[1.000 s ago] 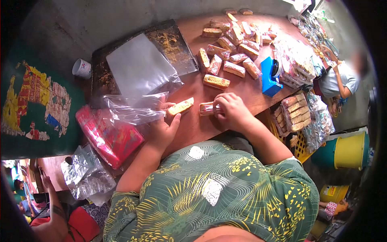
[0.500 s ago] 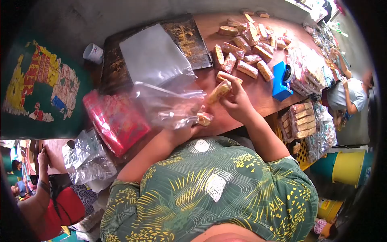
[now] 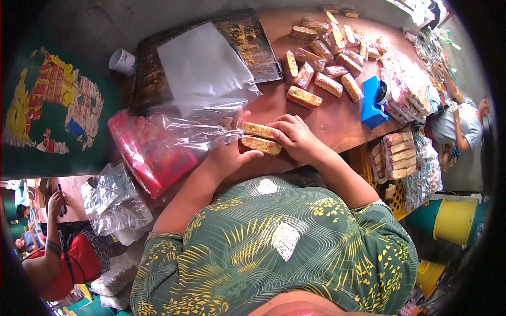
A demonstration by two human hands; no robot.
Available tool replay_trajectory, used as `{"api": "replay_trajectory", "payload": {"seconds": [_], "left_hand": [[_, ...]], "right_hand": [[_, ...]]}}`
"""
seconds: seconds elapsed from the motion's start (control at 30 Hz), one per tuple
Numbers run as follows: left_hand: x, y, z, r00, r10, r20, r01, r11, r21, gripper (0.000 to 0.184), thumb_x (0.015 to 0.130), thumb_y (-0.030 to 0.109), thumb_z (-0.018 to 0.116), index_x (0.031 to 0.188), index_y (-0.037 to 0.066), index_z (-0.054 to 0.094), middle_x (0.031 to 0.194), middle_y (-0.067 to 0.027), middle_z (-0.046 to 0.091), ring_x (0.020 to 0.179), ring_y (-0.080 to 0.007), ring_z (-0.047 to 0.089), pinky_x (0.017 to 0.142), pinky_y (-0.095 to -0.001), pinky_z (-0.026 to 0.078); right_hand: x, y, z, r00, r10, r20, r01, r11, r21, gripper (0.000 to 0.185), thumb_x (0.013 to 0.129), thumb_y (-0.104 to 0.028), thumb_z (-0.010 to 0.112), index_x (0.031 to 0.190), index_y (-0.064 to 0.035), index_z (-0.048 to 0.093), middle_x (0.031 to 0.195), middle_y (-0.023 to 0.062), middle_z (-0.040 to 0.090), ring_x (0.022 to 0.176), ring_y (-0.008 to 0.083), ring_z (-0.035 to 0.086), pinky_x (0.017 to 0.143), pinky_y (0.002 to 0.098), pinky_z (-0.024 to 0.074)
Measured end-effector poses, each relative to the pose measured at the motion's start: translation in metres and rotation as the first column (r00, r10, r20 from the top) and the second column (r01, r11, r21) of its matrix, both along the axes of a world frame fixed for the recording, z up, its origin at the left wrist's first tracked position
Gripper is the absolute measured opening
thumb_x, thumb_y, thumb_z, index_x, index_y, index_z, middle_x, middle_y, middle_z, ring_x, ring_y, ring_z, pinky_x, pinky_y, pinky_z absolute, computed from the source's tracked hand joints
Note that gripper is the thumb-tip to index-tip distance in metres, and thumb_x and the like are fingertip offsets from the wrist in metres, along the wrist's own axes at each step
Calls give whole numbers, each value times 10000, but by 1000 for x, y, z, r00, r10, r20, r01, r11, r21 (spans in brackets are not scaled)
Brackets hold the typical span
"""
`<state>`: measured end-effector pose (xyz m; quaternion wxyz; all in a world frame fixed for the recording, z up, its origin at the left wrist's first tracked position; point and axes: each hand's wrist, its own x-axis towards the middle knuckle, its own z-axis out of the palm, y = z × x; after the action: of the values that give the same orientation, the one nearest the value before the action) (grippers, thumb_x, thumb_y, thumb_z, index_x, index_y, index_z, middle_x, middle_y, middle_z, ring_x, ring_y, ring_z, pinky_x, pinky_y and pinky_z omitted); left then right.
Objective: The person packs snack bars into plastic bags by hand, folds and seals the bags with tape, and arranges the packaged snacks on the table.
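My left hand (image 3: 232, 156) holds a clear plastic bag (image 3: 200, 126) at its mouth, with its thumb along the lower of two wrapped bread pieces. The upper piece (image 3: 259, 130) and the lower piece (image 3: 261, 145) lie side by side at the bag's opening. My right hand (image 3: 295, 138) is closed on their right ends. Just beyond, a single wrapped piece (image 3: 304, 97) rests on the wooden table (image 3: 274, 102). Several more wrapped pieces (image 3: 321, 50) are heaped farther back. Part of my left fingers is hidden behind the bag.
Flat plastic sheets (image 3: 203, 63) lie on a dark tray (image 3: 258, 52). A blue tape dispenser (image 3: 373, 105) stands right, near packed bags (image 3: 406, 87). A red plastic package (image 3: 150, 158) is at left, a white cup (image 3: 122, 61) behind. Other people are at both sides.
Both hands have come together. The piece in my right hand has moved down and left beside the one at my left hand, and the bag now stretches out leftward.
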<state>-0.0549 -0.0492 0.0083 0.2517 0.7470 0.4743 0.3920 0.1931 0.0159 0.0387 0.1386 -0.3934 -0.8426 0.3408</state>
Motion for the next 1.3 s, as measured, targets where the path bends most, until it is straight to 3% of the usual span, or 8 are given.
{"api": "replay_trajectory", "payload": {"seconds": [0.23, 0.5, 0.63, 0.77, 0.97, 1.07, 1.2, 1.3], "left_hand": [[3, 2, 2, 996, 21, -84, -22, 1000, -4, 1220, 758, 389, 901, 1640, 43, 133, 1303, -142, 607, 1189, -348, 608, 1041, -451, 478], [9, 3, 19, 988, -59, -144, 45, 994, -98, 1300, 752, 329, 904, 1654, 44, 12, 1131, -148, 662, 1091, -354, 590, 991, -501, 448], [5, 3, 5, 978, -51, -202, 47, 999, -29, 1311, 737, 308, 917, 1659, 63, 18, 1180, -142, 616, 1098, -342, 563, 989, -494, 443], [4, 3, 8, 972, -75, -224, 64, 996, -58, 1282, 747, 318, 910, 1660, 68, 46, 1200, -133, 607, 1142, -345, 543, 1014, -490, 430], [2, 3, 6, 981, -102, -167, 84, 990, -116, 1256, 766, 324, 893, 1664, 85, 48, 1235, -124, 606, 1162, -345, 521, 1039, -505, 408], [1, 4, 6, 978, -119, -170, 96, 986, -140, 1238, 772, 329, 889, 1663, 89, 64, 1266, -128, 592, 1178, -347, 503, 1051, -506, 397], [1, 3, 11, 984, -123, -127, 99, 979, -177, 1219, 765, 314, 897, 1657, 81, 100, 1275, -129, 586, 1172, -348, 499, 1060, -508, 395], [0, 7, 14, 983, -152, -107, 130, 973, -189, 1217, 756, 323, 903, 1648, 56, 120, 1277, -124, 586, 1159, -354, 507, 1051, -515, 402]], "right_hand": [[-16, -16, -20, 914, -151, -377, 180, 983, 43, 461, 1001, -245, 575, 1430, -80, 539, 1384, 204, 546, 1294, 395, 508, 1093, 497, 401], [-1, -2, 5, 991, -43, -129, 104, 849, 518, 461, 906, -170, 685, 1360, -171, 605, 1378, 118, 544, 1308, 334, 493, 1112, 484, 355], [28, 47, -14, 975, -222, 28, 150, 739, 657, 317, 826, -128, 696, 1133, -203, 726, 1342, 10, 584, 1311, 282, 484, 1119, 465, 337], [37, 95, 22, 990, -122, 69, 84, 911, 404, 194, 834, -91, 699, 1011, -165, 728, 1109, 86, 683, 1114, 312, 622, 981, 431, 480], [65, 205, 40, 803, -553, -223, 549, 541, 638, 285, 888, -164, 694, 1168, -115, 708, 1161, 148, 673, 1165, 350, 615, 1015, 474, 493], [87, 250, 14, 568, -823, -20, 694, 465, 549, 325, 894, -202, 692, 1215, -152, 705, 1259, 171, 632, 1200, 367, 597, 1042, 490, 481], [87, 242, 8, 698, -705, 127, 568, 653, 501, 375, 914, -202, 696, 1285, -149, 671, 1328, 210, 602, 1177, 358, 615, 1040, 474, 495], [98, 214, 48, 872, -488, -43, 484, 843, 235, 426, 913, -182, 706, 1332, -128, 653, 1340, 205, 617, 1169, 306, 632, 1029, 432, 507]]}}
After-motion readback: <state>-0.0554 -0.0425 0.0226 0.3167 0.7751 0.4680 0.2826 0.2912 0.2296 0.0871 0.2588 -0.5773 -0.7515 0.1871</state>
